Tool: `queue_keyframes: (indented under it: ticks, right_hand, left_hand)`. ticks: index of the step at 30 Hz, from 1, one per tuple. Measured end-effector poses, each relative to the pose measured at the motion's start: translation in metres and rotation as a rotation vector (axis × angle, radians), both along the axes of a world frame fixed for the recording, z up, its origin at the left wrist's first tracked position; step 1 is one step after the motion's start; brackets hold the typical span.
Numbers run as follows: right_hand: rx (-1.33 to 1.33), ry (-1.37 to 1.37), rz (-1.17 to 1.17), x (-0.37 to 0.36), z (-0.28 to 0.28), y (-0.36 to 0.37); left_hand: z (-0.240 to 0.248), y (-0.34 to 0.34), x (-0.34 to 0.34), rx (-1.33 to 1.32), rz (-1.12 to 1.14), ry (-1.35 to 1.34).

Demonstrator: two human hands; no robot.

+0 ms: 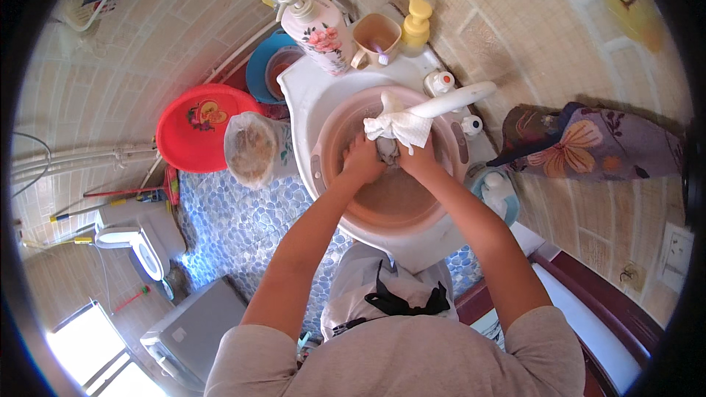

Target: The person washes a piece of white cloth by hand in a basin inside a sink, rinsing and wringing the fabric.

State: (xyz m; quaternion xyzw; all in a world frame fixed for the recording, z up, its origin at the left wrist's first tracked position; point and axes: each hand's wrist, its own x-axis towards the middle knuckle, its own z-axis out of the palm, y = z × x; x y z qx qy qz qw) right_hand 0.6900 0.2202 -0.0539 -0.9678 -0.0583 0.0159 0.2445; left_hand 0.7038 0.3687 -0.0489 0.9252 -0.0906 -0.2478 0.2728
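A pink plastic basin (329, 126) with cloudy water stands in the white washbasin (298, 114). Both arms reach down into it. My left hand (362, 162) is closed at the left side of a small wet grey cloth (388, 151), its fingertips partly in the water. From the right, my right hand (416, 160) grips the same cloth; the fingers are partly hidden behind a white cloth (401, 125). That white cloth is wrapped round the end of the white faucet spout (456, 100) and hangs just above my hands.
Behind the basin stand a floral pump bottle (318, 35), a beige cup (376, 33) with a toothbrush, and a yellow pump bottle (416, 22). A red tub (193, 132) and a bag-lined bin (254, 151) are at the left. A patterned towel (581, 143) hangs on the right wall.
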Motion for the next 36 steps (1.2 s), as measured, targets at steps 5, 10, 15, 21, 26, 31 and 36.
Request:
queue_keyframes:
  ticks: [5, 10, 15, 21, 26, 31, 36]
  right_hand:
    - [0.386, 0.285, -0.482, -0.030, -0.003, -0.007]
    - [0.408, 0.271, -0.564, -0.004, -0.019, 0.021]
    - [0.450, 0.103, -0.527, 0.022, -0.110, 0.037]
    - [0.504, -0.014, -0.628, 0.016, -0.088, 0.059]
    - [0.544, 0.279, -0.633, 0.011, -0.085, 0.058]
    - [0.329, 0.288, -0.507, 0.021, -0.140, 0.025]
    - [0.230, 0.014, -0.099, 0.017, -0.081, 0.014]
  left_hand:
    - [0.020, 0.011, -0.007, -0.199, 0.239, 0.155]
    - [0.000, -0.002, 0.005, -0.741, 0.652, 0.493]
    - [-0.029, -0.019, 0.012, -0.983, 0.721, 0.435]
    - [-0.038, -0.013, 0.009, -0.754, 0.936, 0.380]
    - [-0.042, -0.007, 0.000, -0.187, 0.541, -0.091]
    - [-0.031, -0.030, 0.006, -0.218, 0.495, -0.316]
    - [-0.049, 0.006, 0.010, -0.232, 0.482, 0.068]
